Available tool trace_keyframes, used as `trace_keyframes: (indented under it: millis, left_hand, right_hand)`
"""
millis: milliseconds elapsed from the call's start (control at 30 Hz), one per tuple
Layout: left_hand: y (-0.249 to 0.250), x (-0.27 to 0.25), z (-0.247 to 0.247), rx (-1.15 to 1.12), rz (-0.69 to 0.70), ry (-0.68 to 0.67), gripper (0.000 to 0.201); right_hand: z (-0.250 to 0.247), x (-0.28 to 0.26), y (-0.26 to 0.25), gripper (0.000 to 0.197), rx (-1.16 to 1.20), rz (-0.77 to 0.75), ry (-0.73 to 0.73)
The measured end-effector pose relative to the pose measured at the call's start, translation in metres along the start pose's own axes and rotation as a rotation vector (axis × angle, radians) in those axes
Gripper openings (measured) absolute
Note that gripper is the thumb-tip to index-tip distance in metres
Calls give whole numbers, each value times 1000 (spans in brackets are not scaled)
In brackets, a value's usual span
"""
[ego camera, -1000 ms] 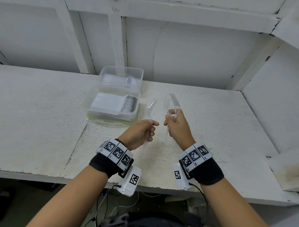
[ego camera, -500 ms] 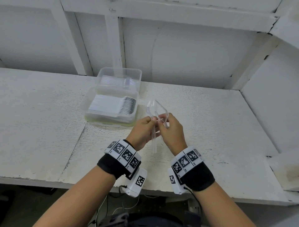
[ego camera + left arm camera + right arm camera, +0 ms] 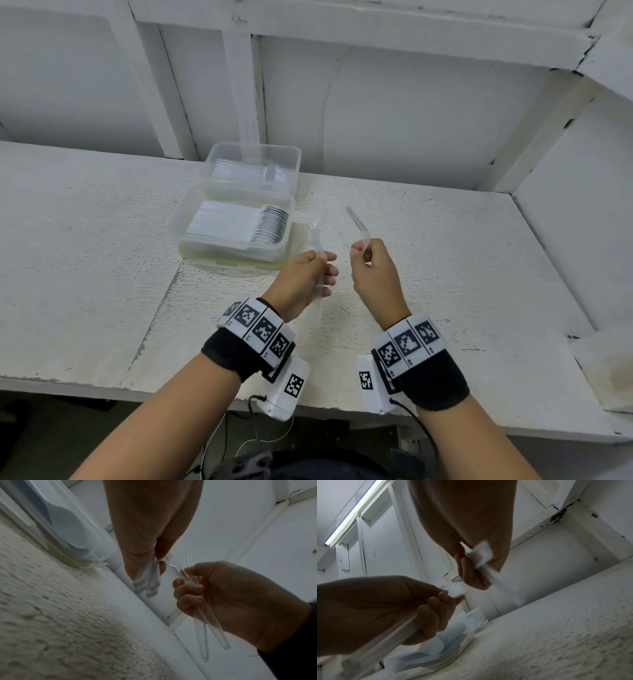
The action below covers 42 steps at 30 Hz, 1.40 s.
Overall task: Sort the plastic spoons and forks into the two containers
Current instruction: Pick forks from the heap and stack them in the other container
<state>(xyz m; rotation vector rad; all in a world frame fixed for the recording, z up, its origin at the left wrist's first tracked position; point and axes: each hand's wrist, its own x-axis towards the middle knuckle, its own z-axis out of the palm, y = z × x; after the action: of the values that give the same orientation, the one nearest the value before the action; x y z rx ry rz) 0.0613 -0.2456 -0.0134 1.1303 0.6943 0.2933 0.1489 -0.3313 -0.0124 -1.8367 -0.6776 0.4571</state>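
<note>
Forks [image 3: 317,241], clear plastic ones, are in my left hand [image 3: 301,281]: my fingers curl round their handles, tines up, just right of the near container [image 3: 236,253]. My right hand [image 3: 373,274] pinches more clear cutlery [image 3: 356,222], handle pointing up and away; its working end is hidden in my fingers, so I cannot tell fork from spoon. Both hands hover above the white table [image 3: 85,257], a little apart.

The near container holds a packed row of white spoons [image 3: 246,226], and the far container [image 3: 255,168], touching it behind, holds clear pieces that look like forks. I judge I am at the dividing step, with a bundle split between my hands.

Next, each handful has to go to its matching box. That calls for checking what my right hand carries, then reaching over the near container to lay the forks in line with the ones already there.
</note>
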Motion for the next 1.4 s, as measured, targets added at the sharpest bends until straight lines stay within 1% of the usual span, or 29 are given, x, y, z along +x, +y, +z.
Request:
trace_keyframes:
  millis: [100,200,300,433,500,567,667,733,800,900,967,1033,1067,1133,1233,1267,1333,1400]
  left_hand:
    - [-1,0,4,-38,5,-34,21]
    - [-3,0,7,-42,8,-73,31]
    - [-3,-2,6,-69,7,-107,30]
    - [-5,-1,1,21,-4,-116,25]
    - [-5,1,0,54,-12,-74,19]
    - [-6,2,-2,42,-22,-41,17]
    - [-5,1,-2,24,-20,-53,18]
    - [-4,0,-2,-16,-20,-78,19]
    - [-2,-1,-3,-77,-27,-101,19]
    - [-1,-1,-6,-127,-51,-137,19]
    - [1,-1,-8,-139,-78,-167,19]
    - [3,-2,-8,-128,-116,-198,21]
    - [4,-3,-8,-123,-140,-218,23]
    - [6,-7,-7,-158,-192,-301,29]
    - [9,-13,-7,-204,-259,-409,32]
    - [10,-14,-8,-208,-275,-424,31]
    - [10,-14,-9,-209,-290,-439,30]
    - [10,-13,-9,-183,-293,-446,24]
  right_hand:
    - [5,0,3,6,-19,-20,74]
    - [12,0,4,11,-49,-48,96]
    - [17,-1,3,21,-84,-62,65]
    - [13,-1,-2,28,-107,-25,-9]
    - [9,-2,-7,27,-71,-9,-29]
    - [6,-3,-11,19,3,4,-9]
    - [2,-1,-12,9,28,-30,15]
    - [-1,2,-10,12,37,-44,22]
    - [-5,4,-9,15,92,-26,30]
    - [-8,4,-10,11,254,43,-11]
    - [-10,2,-14,7,368,122,-57]
    - [-10,1,-16,17,459,165,-100]
    - [-10,0,-16,20,485,167,-112]
    - [-8,0,-16,19,484,148,-131]
    - [-4,1,-9,7,438,89,-137]
    - [-3,1,-7,7,425,71,-134]
    - [-4,3,-2,29,458,74,-142]
    - [-6,4,1,51,553,100,-191]
